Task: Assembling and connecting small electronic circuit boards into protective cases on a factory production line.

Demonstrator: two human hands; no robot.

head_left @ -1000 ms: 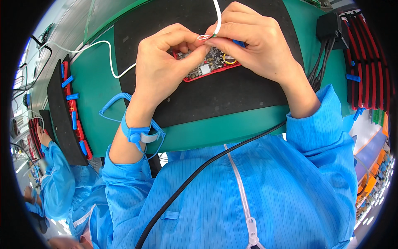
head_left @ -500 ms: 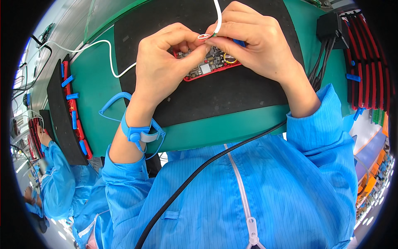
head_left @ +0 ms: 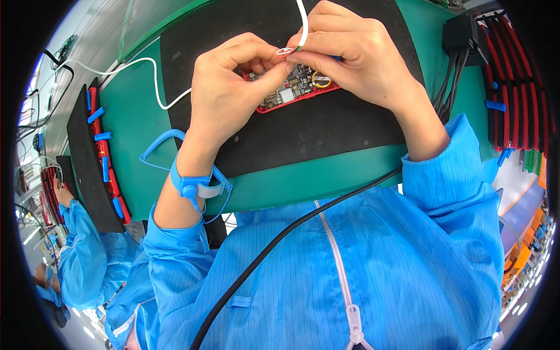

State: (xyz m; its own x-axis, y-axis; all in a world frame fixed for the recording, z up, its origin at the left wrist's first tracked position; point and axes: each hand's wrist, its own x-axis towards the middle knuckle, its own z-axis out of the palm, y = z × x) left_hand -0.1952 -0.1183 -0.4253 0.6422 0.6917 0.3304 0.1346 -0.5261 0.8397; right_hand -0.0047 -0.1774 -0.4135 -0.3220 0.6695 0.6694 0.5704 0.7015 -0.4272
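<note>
A thick white cable (head_left: 303, 23) comes down from the top edge, and my right hand (head_left: 367, 67) pinches it near its stripped end. Thin loose wires (head_left: 284, 51), white with a little red and green, curl out of that end. My left hand (head_left: 224, 93) is closed, thumb and forefinger gripping the wire tips. Just beneath both hands lies a circuit board (head_left: 286, 95) in a red frame, carrying a silver square part and a yellow-ringed round part. My fingers hide its far side. A blue wrist strap (head_left: 195, 188) with a coiled cord is on my left wrist.
A black mat (head_left: 315, 131) lies on the green table (head_left: 303, 181). Red-framed pieces with blue clips (head_left: 105, 157) line a black strip at left. At right stand a black box (head_left: 464, 41) with cables and a row of red-and-black pieces (head_left: 516, 87). A co-worker's sleeve (head_left: 87, 251) shows far left.
Both hands keep their pinch on the wires and cable. My right hand and the cable have shifted very slightly left.
</note>
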